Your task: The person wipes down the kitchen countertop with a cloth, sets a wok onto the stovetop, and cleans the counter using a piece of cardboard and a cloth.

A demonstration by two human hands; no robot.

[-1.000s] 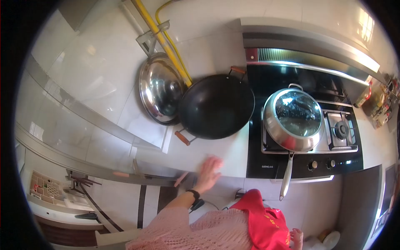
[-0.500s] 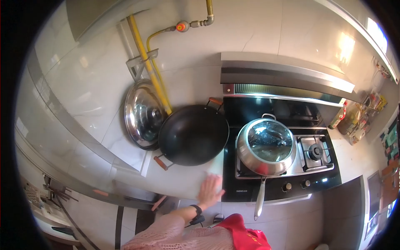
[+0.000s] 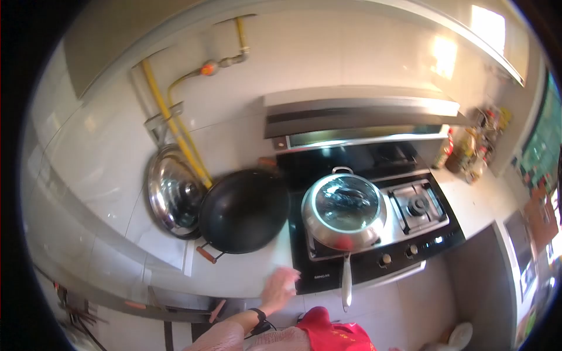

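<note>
Left hand (image 3: 281, 288) open, palm down as far as the blur shows, with the fingers loosely spread and nothing seen in its hold; it is at the front edge of the worktop (image 3: 225, 281), just beside the near left corner of the hob (image 3: 304, 281). Whether it presses on the surface is hard to tell. The right hand cannot be made out, so its state cannot be told.

The black wok (image 3: 246, 213) is on the worktop beyond the left hand, apart from it, near the hob's left side. Its hollow inside faces the camera, and one wooden handle (image 3: 206, 254) points toward the lower left. Behind it, to the left, a domed metal lid (image 3: 165, 196) leans against the wall, its knob facing outward, beside a yellow pipe (image 3: 170, 120).

To the right of the wok, a steel pan (image 3: 342, 238) sits over the hob's left burner under a glass lid (image 3: 346, 202); its long handle (image 3: 346, 284) reaches past the front edge. The right burner (image 3: 418, 205) is uncovered, with control knobs (image 3: 384, 260) in front. Farther right, bottles (image 3: 466, 153) stand at the back. A dark wristband (image 3: 259, 317) circles the left wrist, and red cloth (image 3: 338, 334) covers the person's front.
</note>
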